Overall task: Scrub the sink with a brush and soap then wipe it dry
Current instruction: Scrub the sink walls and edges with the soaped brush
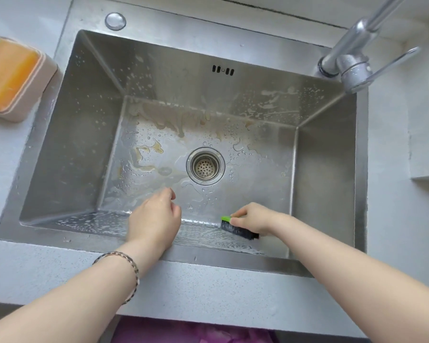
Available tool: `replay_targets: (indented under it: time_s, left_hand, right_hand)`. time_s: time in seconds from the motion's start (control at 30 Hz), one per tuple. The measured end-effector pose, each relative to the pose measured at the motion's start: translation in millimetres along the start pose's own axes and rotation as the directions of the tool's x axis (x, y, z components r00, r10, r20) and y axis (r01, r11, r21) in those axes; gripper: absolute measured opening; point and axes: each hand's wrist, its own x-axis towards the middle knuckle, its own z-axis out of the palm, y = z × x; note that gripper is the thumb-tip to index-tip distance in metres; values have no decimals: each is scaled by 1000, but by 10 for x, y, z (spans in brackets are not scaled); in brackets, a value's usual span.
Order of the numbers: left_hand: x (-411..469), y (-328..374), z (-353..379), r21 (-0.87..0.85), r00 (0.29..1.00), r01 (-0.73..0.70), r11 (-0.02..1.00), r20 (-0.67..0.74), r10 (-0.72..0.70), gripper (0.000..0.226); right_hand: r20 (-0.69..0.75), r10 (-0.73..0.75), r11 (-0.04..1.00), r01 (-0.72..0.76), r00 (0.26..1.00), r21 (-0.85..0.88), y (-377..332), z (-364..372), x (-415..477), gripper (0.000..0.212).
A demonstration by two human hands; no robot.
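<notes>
right hand (252, 219) curled round brush (230, 227), bristles on near wall of sink (67, 149), right of centre | left hand (156, 216) loosely curled, empty, left of brush | risk — soapy brush may slip; brown stains (169, 120) on far floor likely missed

Grey countertop (208, 288) (soap dish (28, 104) at left)

The grey speckled stone countertop (208, 288) carries a beige rectangular plastic tray (32, 95) at the far left. A round chrome cap (115, 21) sits near it. A chrome lever-handled tap (352, 68) stands at the far right. Purple crumpled material (196, 330) lies below the countertop's near edge.
</notes>
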Motion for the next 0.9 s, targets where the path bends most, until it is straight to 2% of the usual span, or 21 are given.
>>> replay_targets:
  time_s: [0.07,0.1,0.13,0.17,0.2,0.23,0.3,0.33,0.4,0.47,0.53,0.63,0.67,0.7,0.73,0.77,0.8,0.83,0.87,0.9]
  left_hand:
    - [66,39,16,-131,995,45,990,89,-33,27]
    - [169,107,-14,-271,988,74,960,150,-34,23]
    - [253,186,-49,-457,972,164,874,227,-63,19]
    - [333,289,-125,-620,941,279,733,328,-81,18]
    - [392,401,-202,-711,898,389,586,435,-69,22]
    - [453,497,-257,-754,861,453,475,508,-15,29]
    - [541,654,-313,-798,824,480,364,553,125,43]
    - [572,723,-340,-810,809,474,345,555,192,47]
    - [585,835,-360,-808,785,467,359,566,251,51]
    - [559,937,-393,-784,775,455,424,582,245,48]
    - [543,987,-383,-758,794,377,532,561,236,50]
    - [564,1009,-307,-773,787,317,550,538,303,51]
    - [557,1030,-315,-783,790,315,537,530,309,53]
    - [568,1059,-316,-789,803,300,537,513,304,56]
    - [576,1095,-338,-797,823,275,538,484,298,59]
    - [605,1130,-352,-799,843,240,552,454,290,62]
    - [650,1169,-362,-798,863,190,572,414,291,63]
    - [676,1204,-404,-787,881,121,605,367,300,61]
    - [701,1221,-434,-763,887,48,645,329,324,54]
    - [732,1211,-459,-727,884,-39,686,295,363,45]
  right_hand:
    - [-89,-15,935,45,996,351,-182,-57,-35,30]
    - [-135,-14,836,86,991,542,-260,-131,-83,29]
    - [-159,-24,708,129,987,694,-340,-179,-148,22]
    - [-171,-34,558,160,985,815,-430,-227,-211,13]
    - [-167,-42,392,170,985,904,-506,-261,-266,15]
    - [-143,-40,214,148,989,966,-567,-295,-309,23]
    - [-57,-63,-80,52,996,995,-666,-340,-380,35]
    - [-26,-95,-166,10,995,986,-695,-349,-407,39]
    - [-3,-151,-214,-30,989,976,-731,-335,-454,40]
    - [-29,-161,-240,-11,987,971,-741,-321,-471,37]
    - [-74,-145,-315,25,987,949,-754,-307,-502,40]
    - [-147,-119,-421,84,982,903,-782,-289,-542,38]
    - [-172,-102,-416,115,980,902,-773,-280,-554,35]
    - [-193,-79,-353,153,978,923,-752,-282,-582,34]
    - [-210,-32,-210,199,977,957,-711,-284,-610,34]
    - [-254,55,26,253,966,967,-638,-295,-641,36]
    - [-350,167,327,283,922,902,-504,-320,-667,35]
    - [-513,254,618,270,820,738,-307,-346,-677,32]
    - [-702,264,843,195,661,500,-54,-372,-690,28]
    - [-848,195,961,76,493,265,178,-417,-718,25]
